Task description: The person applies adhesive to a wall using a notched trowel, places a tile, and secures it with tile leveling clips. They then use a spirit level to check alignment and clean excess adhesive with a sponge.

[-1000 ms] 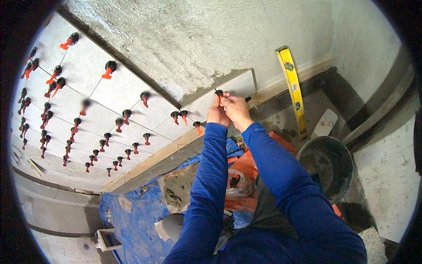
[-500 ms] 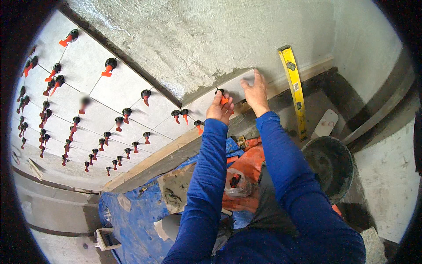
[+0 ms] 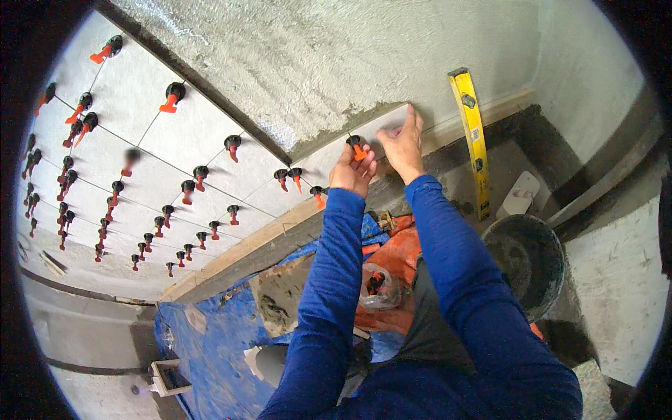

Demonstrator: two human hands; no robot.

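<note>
My left hand (image 3: 351, 173) closes its thumb and fingers around an orange-handled black tile-levelling clip (image 3: 355, 147) on the wall. This clip sits on the seam of a narrow light grey tile (image 3: 386, 129). With the fingers of my right hand (image 3: 404, 148) I hold that tile by its far right end, thumb bent against its face. Two similar levelling clips (image 3: 289, 178) stand to the left, and another clip (image 3: 318, 196) is lower down. Larger grey tiles (image 3: 227, 183) cover the wall on the left, with several more clips along their joints.
A wooden batten (image 3: 245, 248) runs beneath the tiles. A yellow spirit level (image 3: 472, 143) leans at the right, above a black bucket (image 3: 525, 262). Below my hands lie a blue tarp (image 3: 217, 350), an orange sheet (image 3: 399, 245) and a clear bag of clips (image 3: 378, 285).
My left hand has shifted slightly, so more of the clip's orange handle shows. My right thumb has moved a little left and bent against the tile. The whole view has shifted slightly.
</note>
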